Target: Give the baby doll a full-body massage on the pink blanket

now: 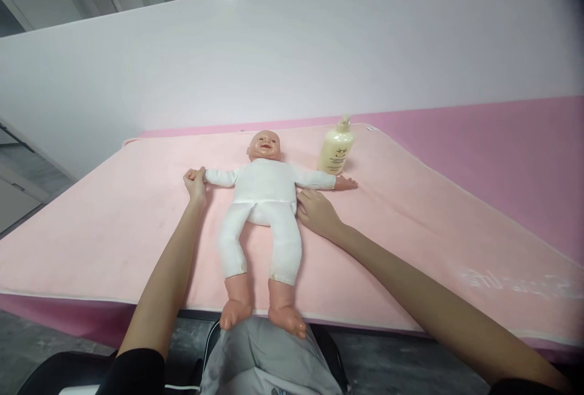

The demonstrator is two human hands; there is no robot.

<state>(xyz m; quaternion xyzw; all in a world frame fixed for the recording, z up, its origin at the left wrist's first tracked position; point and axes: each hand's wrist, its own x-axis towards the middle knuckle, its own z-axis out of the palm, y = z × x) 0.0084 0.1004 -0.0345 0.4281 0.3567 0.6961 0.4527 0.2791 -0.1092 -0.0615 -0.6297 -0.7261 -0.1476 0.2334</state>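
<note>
A baby doll [267,185] in a white suit lies on its back on a pink towel [114,224], its head away from me and its feet over the near edge. My left hand [196,183] is closed round the doll's hand on the left, with that arm stretched out sideways. Against the doll's right-hand flank, just under its other arm, rests my right hand [316,212]. Its fingers are curled and their tips are partly hidden by the doll's side, so whether they grip anything does not show.
A pale yellow pump bottle [336,148] stands on the towel behind the doll's outstretched arm. Beyond the towel rises a white wall [292,54]. Pink table surface [493,151] shows on the right, and a grey garment [269,361] covers my lap.
</note>
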